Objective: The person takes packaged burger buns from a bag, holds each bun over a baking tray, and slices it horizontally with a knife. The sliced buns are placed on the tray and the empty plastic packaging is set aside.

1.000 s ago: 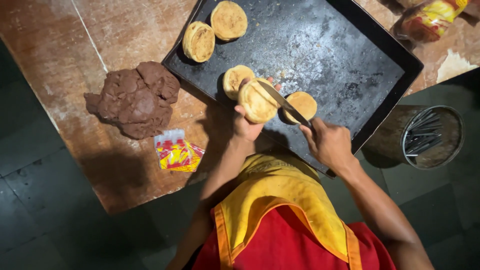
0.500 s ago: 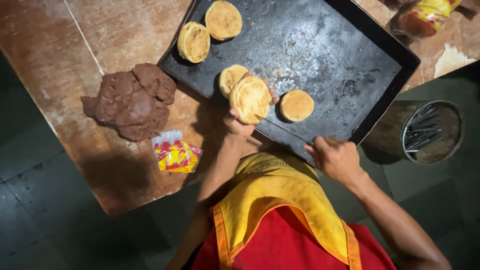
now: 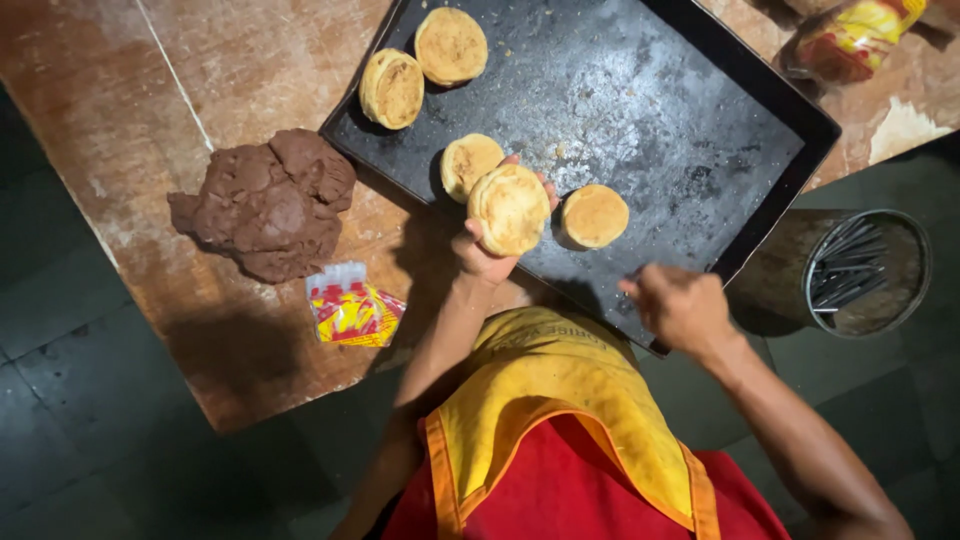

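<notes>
The tray [image 3: 700, 130] lay on the tabletop [image 3: 200, 90], with the dough mass [image 3: 265, 200] left of it and the packet [image 3: 352, 315] near the dough.

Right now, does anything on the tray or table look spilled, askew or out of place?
Nothing is spilled or broken. Crumbs are scattered on the dark tray, and the tray sits askew, its near corner overhanging the wooden table. The left hand holds one round bun; the right hand rests at the tray's edge.
</notes>
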